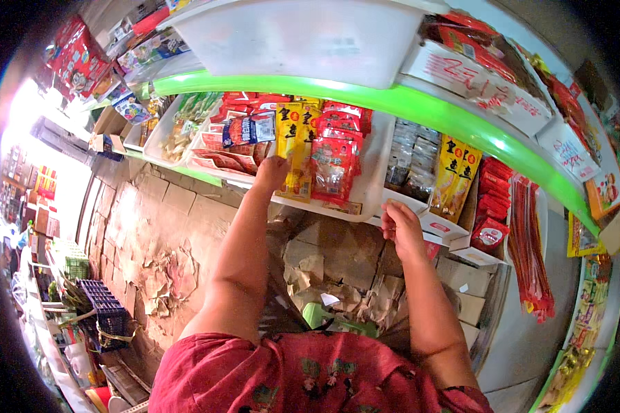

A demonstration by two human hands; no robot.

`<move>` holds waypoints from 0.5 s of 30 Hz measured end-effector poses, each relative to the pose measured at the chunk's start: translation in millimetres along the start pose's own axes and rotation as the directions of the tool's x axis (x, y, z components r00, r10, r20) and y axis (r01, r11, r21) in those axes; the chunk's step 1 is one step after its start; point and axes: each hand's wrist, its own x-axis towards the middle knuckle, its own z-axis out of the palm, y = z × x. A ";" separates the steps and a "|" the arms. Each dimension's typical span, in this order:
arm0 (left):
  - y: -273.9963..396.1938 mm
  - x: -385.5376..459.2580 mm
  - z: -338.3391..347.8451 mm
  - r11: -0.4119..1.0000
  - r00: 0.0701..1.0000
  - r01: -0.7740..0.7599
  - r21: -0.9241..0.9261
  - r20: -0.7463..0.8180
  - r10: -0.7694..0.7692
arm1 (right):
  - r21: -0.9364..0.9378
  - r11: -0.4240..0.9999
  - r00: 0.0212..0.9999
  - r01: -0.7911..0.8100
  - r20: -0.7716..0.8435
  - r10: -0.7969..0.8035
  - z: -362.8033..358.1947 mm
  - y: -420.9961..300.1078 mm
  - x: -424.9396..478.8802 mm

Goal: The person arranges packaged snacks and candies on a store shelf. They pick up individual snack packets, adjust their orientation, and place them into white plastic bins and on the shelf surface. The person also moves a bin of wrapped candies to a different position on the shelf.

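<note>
My left hand (273, 173) is at the left edge of yellow snack packets (295, 178) in a white plastic bin (374, 180). Its fingers are curled and partly hidden, so a grip on a packet cannot be made out. Beside the yellow packets lies a row of overlapping red snack packets (333, 165). A dark blue and silver packet (249, 129) rests on red-and-white packets (227, 160) to the left. Just outside the bin's front right corner is my right hand (402, 227), fingers loosely bent and slightly apart, with nothing visible in it.
A green shelf edge (310, 85) runs above the bins, under a large white tub (299, 41). Rightward stand boxes of dark packets (412, 160), yellow packets (454, 175) and long red strips (529, 242). Flattened cardboard (160, 222) covers the floor; a dark plastic crate (103, 310) sits lower left.
</note>
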 end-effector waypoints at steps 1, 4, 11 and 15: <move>8.1 3.7 -0.9 0.975 0.993 0.109 -0.194 -0.021 -0.115 | -0.011 1.000 1.000 -0.008 -0.005 0.008 -0.2 0.6 1.9; 5.5 18.0 -8.1 0.721 0.984 0.035 -0.692 -0.101 -0.145 | -0.043 0.999 0.999 -0.030 -0.023 0.029 7.1 4.4 2.5; -13.8 61.7 -17.8 0.177 0.902 -0.066 -0.982 -0.135 -0.410 | -0.079 0.995 0.998 -0.055 -0.002 0.055 10.5 14.1 5.8; -52.2 84.0 -10.2 0.290 0.852 -0.227 -0.930 -0.333 -0.403 | -0.116 0.989 0.996 -0.087 -0.011 0.086 13.8 18.8 11.2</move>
